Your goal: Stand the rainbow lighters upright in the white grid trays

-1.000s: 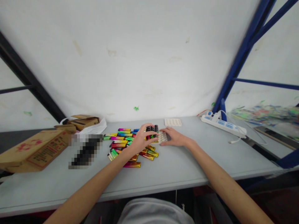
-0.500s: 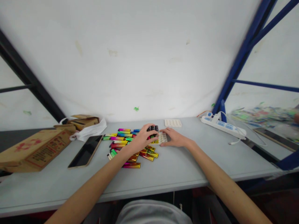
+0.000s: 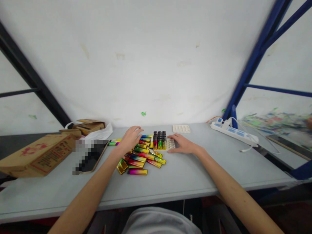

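Note:
My left hand (image 3: 130, 139) hovers over the left part of a loose pile of lighters (image 3: 138, 159), fingers apart and nothing visible in them. The lighters are shiny, in yellow, red, green, blue and pink. To the pile's right is a white tray (image 3: 171, 143) with round sockets. Rows of lighters with dark tops (image 3: 160, 140) stand upright in its left part, while the sockets at its right end are bare. My right hand (image 3: 182, 143) grips that right end, thumb at the near corner and fingers at the far one.
A second white tray (image 3: 181, 129) lies near the wall. At left are a dark-screened tablet (image 3: 96, 156), a white plastic bag (image 3: 99, 133) and cardboard boxes (image 3: 41, 152). A power strip (image 3: 234, 132) and cables lie right, beside the blue frame (image 3: 251, 61). Part of another person's hand (image 3: 309, 123) shows far right.
My left hand has moved left from the tray to above the pile, uncovering the upright lighters. My right hand stays at the tray's right end.

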Tool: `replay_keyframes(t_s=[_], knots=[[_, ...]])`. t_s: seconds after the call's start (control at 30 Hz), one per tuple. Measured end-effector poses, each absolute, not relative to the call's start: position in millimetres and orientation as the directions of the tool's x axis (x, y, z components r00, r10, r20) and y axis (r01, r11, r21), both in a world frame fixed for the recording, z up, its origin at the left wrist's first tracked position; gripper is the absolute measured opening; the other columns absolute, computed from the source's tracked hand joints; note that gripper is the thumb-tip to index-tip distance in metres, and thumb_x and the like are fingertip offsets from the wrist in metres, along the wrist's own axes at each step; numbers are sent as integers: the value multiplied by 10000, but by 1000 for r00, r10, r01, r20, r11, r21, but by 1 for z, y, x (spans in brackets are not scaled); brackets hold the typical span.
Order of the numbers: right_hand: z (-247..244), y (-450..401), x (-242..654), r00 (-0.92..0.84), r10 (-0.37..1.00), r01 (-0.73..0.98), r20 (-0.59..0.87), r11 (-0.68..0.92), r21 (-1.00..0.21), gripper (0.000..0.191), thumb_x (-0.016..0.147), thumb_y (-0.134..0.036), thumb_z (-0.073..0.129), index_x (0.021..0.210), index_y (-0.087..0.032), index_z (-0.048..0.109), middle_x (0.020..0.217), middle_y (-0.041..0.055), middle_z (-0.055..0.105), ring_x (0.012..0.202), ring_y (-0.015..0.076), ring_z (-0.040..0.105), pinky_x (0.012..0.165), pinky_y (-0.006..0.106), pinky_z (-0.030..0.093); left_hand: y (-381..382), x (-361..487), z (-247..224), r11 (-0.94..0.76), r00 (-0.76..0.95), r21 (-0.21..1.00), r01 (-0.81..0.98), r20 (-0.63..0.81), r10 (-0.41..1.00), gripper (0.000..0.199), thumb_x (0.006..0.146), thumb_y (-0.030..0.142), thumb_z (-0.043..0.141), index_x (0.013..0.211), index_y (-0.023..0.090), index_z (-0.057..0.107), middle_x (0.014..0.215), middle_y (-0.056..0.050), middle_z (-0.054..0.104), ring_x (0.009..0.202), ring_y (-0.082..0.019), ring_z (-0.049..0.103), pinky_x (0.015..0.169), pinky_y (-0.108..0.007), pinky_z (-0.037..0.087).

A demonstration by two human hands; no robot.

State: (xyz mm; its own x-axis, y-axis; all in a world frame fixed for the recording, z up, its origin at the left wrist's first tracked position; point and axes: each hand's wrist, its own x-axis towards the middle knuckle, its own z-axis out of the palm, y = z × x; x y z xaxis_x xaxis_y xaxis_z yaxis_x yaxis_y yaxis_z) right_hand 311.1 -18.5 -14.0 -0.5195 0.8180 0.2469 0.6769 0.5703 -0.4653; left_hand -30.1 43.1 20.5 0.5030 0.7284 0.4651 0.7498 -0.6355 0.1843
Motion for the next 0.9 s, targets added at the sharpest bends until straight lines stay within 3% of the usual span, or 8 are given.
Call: replay_keyframes(t_s=[0.1, 0.23, 0.4, 0.53, 0.63, 0.77, 0.83, 0.9], knots=[[-14, -18, 311, -518, 819, 682, 245, 569, -459, 820, 805, -596, 802, 1440, -144, 545, 1315, 197, 606, 1206, 351, 587, 1058, 515, 476, 59, -42, 7, -555, 499, 144, 819, 299, 814, 460, 970, 317, 462, 1358, 155, 649, 1441, -174, 626, 1375, -319, 540, 1200, -530, 368], [-14, -19, 311, -514, 816, 675, 263, 575, -462, 806, 799, -612, 801, 1425, -165, 561, 1303, 185, 617, 1185, 346, 598, 1042, 507, 487, 65, -37, 2, -492, 458, 181, 851, 202, 866, 505, 993, 343, 453, 1475, 241, 564, 1492, -137, 602, 1405, -328, 526, 1184, -611, 324], [-13, -19, 311, -519, 818, 679, 249, 571, -461, 813, 799, -607, 803, 1424, -148, 560, 1307, 192, 614, 1186, 344, 597, 1051, 505, 481, 72, -27, 5, -558, 509, 288, 778, 232, 829, 392, 902, 343, 612, 1235, 195, 755, 1235, -141, 757, 1158, -319, 692, 1067, -426, 475], [-13, -18, 312, -519, 819, 680, 245, 570, -462, 809, 804, -602, 802, 1421, -136, 563, 1327, 200, 609, 1221, 348, 584, 1074, 506, 466, 71, -26, 10, -565, 496, 302, 768, 279, 822, 261, 838, 251, 666, 1042, 181, 813, 1033, -133, 770, 1011, -302, 706, 986, -407, 516], [-15, -18, 312, -518, 816, 673, 256, 573, -467, 791, 813, -612, 791, 1420, -158, 567, 1342, 191, 606, 1245, 348, 575, 1084, 510, 459, 65, -27, 18, -583, 451, 354, 732, 390, 803, 236, 847, 234, 643, 1015, 184, 802, 1030, -116, 737, 1027, -281, 674, 1014, -431, 507], [-15, -18, 312, -519, 817, 679, 250, 572, -460, 803, 809, -620, 790, 1426, -158, 564, 1328, 188, 610, 1222, 342, 584, 1069, 503, 470, 51, -25, 36, -582, 234, 672, 459, 541, 808, 232, 840, 328, 701, 1022, 195, 758, 1094, -98, 726, 1061, -264, 665, 1001, -445, 526], [-15, -18, 312, -518, 817, 680, 252, 573, -458, 806, 805, -621, 793, 1427, -162, 564, 1317, 185, 614, 1205, 339, 592, 1059, 501, 478, 42, -20, 45, -496, 133, 838, 227, 478, 869, 262, 801, 366, 767, 987, 185, 738, 1104, -95, 732, 1081, -262, 678, 995, -437, 536], [-15, -18, 312, -515, 818, 680, 257, 572, -459, 801, 802, -618, 797, 1425, -170, 568, 1319, 183, 614, 1202, 339, 595, 1058, 504, 479, 33, -14, 52, -396, 78, 918, -21, 397, 915, 290, 759, 365, 823, 948, 168, 723, 1080, -90, 738, 1100, -261, 686, 1012, -444, 538]])
